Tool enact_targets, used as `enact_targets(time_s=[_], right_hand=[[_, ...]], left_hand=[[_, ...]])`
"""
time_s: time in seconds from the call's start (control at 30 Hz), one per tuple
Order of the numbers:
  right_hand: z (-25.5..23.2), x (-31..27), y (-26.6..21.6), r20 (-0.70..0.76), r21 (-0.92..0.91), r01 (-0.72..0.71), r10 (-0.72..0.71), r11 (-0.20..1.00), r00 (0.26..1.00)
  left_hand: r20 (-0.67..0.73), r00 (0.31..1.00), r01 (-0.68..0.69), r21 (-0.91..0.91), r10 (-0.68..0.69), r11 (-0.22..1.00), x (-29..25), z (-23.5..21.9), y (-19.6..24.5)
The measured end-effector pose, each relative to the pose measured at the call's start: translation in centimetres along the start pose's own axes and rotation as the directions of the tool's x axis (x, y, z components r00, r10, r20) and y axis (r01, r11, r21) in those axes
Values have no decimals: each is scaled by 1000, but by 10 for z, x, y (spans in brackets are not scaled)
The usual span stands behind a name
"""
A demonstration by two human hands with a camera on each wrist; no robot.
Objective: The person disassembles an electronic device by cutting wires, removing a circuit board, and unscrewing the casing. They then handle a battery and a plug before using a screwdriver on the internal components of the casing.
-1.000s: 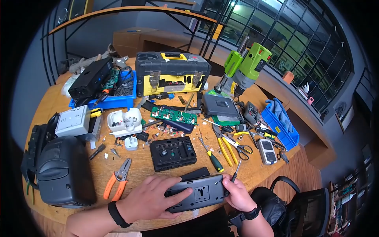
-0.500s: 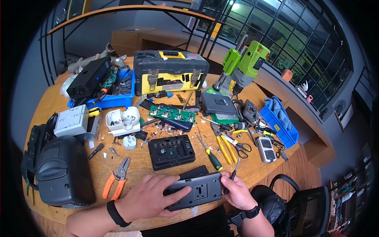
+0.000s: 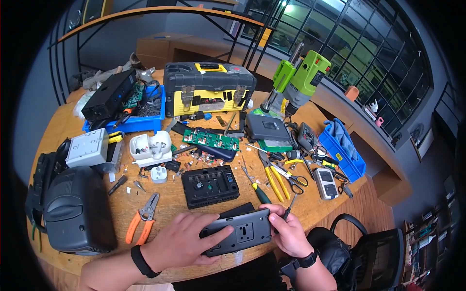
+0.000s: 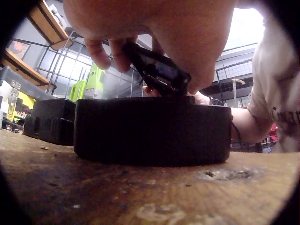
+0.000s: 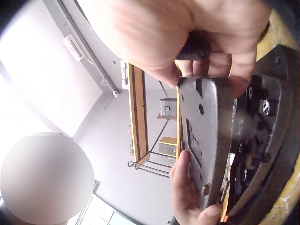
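At the near edge of the counter [image 3: 167, 199], the left hand [image 3: 182, 242] grips one end of a black cover [image 3: 259, 227], its index finger laid along the face, while the right hand [image 3: 290, 235] pinches the opposite end and also holds a slim screwdriver [image 3: 290, 209]. The cover is tilted above a black housing [image 4: 150, 133] that sits on the wood. It looks like moulded plastic, so I judge it light and stiff, rather smooth under the fingertips, and apt to slide if held by the flat face alone. The rims at its two ends seem the surest hold, well away from the inner side, where small fittings may be brittle; whether a wire joins the parts, I cannot tell. Just beyond lies an open black case [image 3: 211, 186], with orange-handled pliers [image 3: 141, 225] to the left and yellow-handled pliers [image 3: 273, 179] to the right. Farther back are a green circuit board [image 3: 211, 139] and the toolbox [image 3: 208, 89].
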State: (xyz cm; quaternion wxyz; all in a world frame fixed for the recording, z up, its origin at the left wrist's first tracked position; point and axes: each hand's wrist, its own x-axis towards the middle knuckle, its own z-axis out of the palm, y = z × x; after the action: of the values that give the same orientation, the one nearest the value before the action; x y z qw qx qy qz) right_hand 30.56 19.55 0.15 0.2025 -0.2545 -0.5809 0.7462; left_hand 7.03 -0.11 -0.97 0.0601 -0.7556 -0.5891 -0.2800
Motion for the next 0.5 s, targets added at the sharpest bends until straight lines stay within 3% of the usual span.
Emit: enact_targets(time_s=[0.5], right_hand=[[8, 0, -5, -10, 5, -13, 13, 1000, 1000]], left_hand=[[6, 1000, 10, -11, -10, 1000, 0, 0, -1]])
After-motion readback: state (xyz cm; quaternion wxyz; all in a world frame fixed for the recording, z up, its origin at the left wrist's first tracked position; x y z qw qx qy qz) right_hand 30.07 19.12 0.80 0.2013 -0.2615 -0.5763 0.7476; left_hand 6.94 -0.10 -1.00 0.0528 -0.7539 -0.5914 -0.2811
